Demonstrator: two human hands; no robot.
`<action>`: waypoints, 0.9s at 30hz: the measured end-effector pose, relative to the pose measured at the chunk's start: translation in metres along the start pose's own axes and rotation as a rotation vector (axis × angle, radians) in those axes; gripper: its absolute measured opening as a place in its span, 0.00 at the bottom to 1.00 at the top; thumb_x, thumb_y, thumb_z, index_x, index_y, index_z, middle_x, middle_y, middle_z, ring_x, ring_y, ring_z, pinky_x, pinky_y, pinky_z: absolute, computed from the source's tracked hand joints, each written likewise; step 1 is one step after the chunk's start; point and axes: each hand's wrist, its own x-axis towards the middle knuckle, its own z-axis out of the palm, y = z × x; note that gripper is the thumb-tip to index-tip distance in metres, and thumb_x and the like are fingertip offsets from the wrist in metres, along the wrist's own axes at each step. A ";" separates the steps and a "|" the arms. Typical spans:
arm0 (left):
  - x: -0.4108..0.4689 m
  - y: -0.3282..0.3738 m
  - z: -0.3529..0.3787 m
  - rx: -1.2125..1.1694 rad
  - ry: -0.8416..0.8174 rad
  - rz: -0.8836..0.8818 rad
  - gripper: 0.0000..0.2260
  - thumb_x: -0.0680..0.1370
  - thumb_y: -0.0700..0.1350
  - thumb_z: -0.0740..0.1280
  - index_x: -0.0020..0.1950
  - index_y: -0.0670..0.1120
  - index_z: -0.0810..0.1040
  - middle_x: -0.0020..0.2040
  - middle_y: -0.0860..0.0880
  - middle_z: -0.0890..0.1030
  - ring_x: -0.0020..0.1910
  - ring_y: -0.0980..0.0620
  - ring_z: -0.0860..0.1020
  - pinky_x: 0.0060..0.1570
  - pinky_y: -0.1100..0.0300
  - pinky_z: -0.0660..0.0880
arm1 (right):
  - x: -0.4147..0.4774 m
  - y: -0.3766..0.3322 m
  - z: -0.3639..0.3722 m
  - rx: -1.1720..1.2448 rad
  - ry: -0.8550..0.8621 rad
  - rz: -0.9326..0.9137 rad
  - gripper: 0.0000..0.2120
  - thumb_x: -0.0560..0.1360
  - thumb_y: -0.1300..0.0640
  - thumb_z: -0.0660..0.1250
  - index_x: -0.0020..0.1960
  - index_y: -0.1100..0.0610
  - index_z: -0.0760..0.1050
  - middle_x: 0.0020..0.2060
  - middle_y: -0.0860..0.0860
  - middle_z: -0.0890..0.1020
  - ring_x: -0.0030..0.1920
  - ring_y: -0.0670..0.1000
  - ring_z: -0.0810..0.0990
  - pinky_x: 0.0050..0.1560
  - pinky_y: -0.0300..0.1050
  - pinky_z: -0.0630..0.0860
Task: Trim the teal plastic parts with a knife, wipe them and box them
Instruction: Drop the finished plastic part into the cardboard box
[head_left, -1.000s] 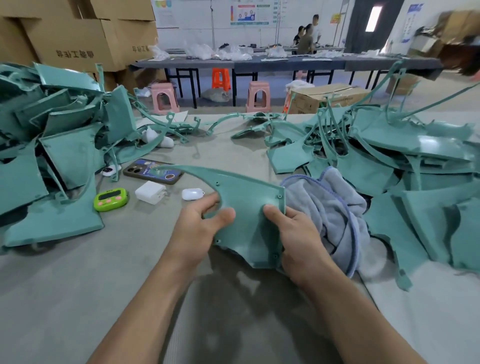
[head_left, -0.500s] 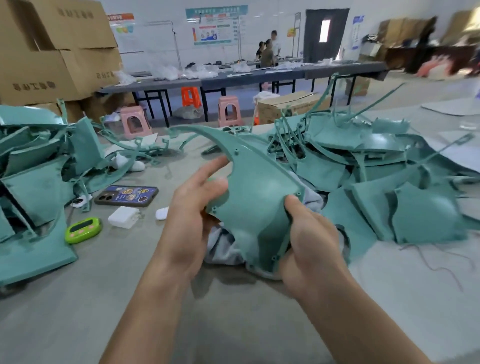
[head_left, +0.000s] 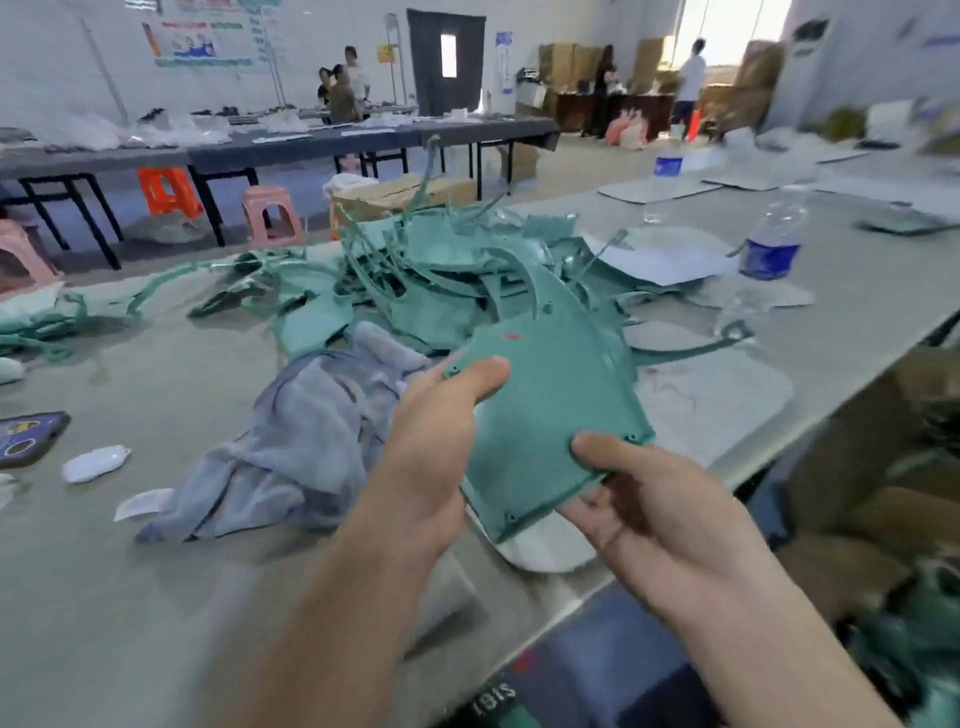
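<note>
I hold one teal plastic part (head_left: 550, 405), a curved panel with a pointed horn, above the table's right edge. My left hand (head_left: 431, 441) grips its left edge with the thumb on top. My right hand (head_left: 644, 499) grips its lower right corner, thumb on the face. A grey-blue cloth (head_left: 301, 431) lies crumpled on the table just left of my left hand. A heap of teal parts and trimmed strips (head_left: 441, 270) sits behind the held part. No knife shows.
A cardboard box (head_left: 883, 493) with teal pieces stands on the floor to the right, below the table edge (head_left: 779, 447). Water bottles (head_left: 771, 239) stand at the far right. A phone (head_left: 26, 439) and a small white case (head_left: 96, 462) lie at the left. People stand far behind.
My view has swung right. Both hands have carried the teal part to the right, off the cloth and over toward the table's right edge, and turned it flatter.
</note>
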 end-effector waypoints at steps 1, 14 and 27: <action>-0.003 -0.010 0.013 0.041 -0.024 -0.018 0.09 0.80 0.39 0.66 0.57 0.43 0.84 0.51 0.43 0.87 0.50 0.43 0.86 0.43 0.52 0.84 | -0.010 -0.006 -0.015 0.012 0.033 0.007 0.17 0.66 0.71 0.68 0.53 0.67 0.84 0.55 0.62 0.85 0.53 0.61 0.86 0.48 0.59 0.84; -0.089 -0.174 0.169 0.426 -0.585 -0.489 0.16 0.68 0.44 0.68 0.55 0.44 0.82 0.49 0.43 0.87 0.49 0.42 0.86 0.55 0.42 0.80 | -0.180 -0.015 -0.217 0.367 0.554 -0.131 0.23 0.70 0.72 0.62 0.64 0.67 0.77 0.59 0.64 0.84 0.51 0.63 0.87 0.51 0.65 0.81; -0.135 -0.273 0.210 0.613 -0.600 -0.731 0.08 0.80 0.39 0.66 0.57 0.41 0.82 0.50 0.42 0.86 0.51 0.40 0.84 0.56 0.43 0.81 | -0.234 0.025 -0.305 0.604 0.830 -0.205 0.22 0.68 0.73 0.63 0.61 0.68 0.77 0.57 0.67 0.83 0.55 0.64 0.84 0.67 0.61 0.73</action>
